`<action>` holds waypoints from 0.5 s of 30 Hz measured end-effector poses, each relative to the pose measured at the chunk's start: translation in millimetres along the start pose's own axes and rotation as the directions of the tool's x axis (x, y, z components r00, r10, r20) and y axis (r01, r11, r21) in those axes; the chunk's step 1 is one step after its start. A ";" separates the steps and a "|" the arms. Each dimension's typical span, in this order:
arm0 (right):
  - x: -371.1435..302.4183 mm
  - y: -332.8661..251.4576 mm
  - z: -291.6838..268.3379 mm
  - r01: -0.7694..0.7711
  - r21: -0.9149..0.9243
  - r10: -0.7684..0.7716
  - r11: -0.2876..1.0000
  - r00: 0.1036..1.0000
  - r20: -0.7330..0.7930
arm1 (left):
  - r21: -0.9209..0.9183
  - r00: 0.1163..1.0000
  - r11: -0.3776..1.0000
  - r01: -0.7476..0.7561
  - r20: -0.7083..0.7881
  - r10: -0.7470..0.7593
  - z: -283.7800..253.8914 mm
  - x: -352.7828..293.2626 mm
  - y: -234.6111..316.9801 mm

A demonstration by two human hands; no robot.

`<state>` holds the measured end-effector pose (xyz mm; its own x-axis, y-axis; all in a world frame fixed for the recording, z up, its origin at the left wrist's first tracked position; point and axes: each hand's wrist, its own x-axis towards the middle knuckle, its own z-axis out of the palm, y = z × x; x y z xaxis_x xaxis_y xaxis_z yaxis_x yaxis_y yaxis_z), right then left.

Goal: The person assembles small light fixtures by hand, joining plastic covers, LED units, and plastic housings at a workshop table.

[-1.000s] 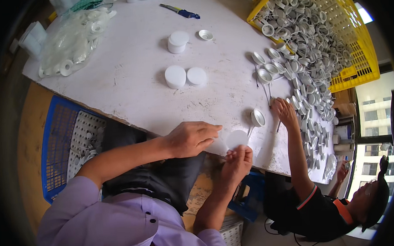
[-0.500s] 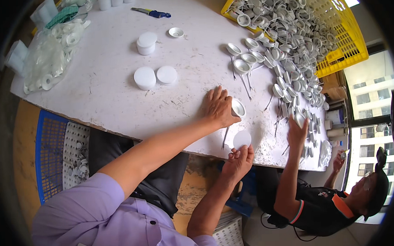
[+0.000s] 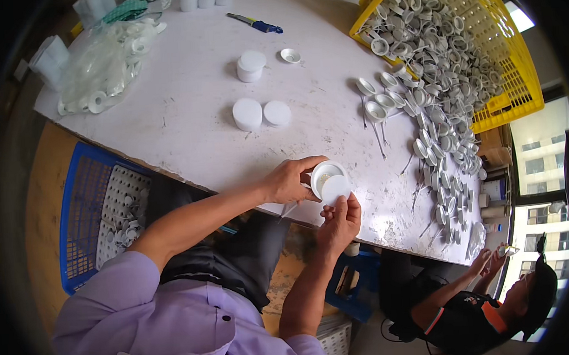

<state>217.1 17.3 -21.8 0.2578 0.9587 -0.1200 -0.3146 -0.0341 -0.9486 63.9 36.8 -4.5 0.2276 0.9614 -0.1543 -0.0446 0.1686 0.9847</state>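
Observation:
My left hand (image 3: 290,181) is wrapped round a white round lamp housing (image 3: 318,170), its open face turned up and its wire hanging below. Small yellowish parts show inside it. Between the thumb and fingers of my right hand (image 3: 341,222) is a flat white disc (image 3: 336,189), overlapping the housing's opening at a slant. Further off on the table stand a stack of white discs (image 3: 251,65) and two more stacks side by side, a left one (image 3: 247,114) and a right one (image 3: 276,113). A single small round housing (image 3: 290,55) lies behind them.
A yellow crate (image 3: 518,107) tips many wired housings (image 3: 431,126) onto the table's right side. A blue-handled cutter (image 3: 265,26) lies at the back, plastic bags (image 3: 111,64) at the left. A blue crate (image 3: 78,250) stands below. A co-worker (image 3: 474,309) holds a part at right.
My left hand has brought the housing nearer and tilted its opening toward me. The disc in my right hand now overlaps it. The co-worker's hands have come together, away from the pile.

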 end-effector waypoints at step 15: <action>-26.2 26.2 41.2 -0.050 0.045 0.047 0.998 0.997 0.062 | -0.173 0.962 0.949 -0.265 0.019 0.273 -30.0 -29.7 -25.0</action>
<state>164.5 2.9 -31.4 0.1856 0.9717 -0.1463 -0.3675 -0.0694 -0.9274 29.1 10.6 -27.0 0.2253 0.9667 0.1216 -0.2708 -0.0577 0.9609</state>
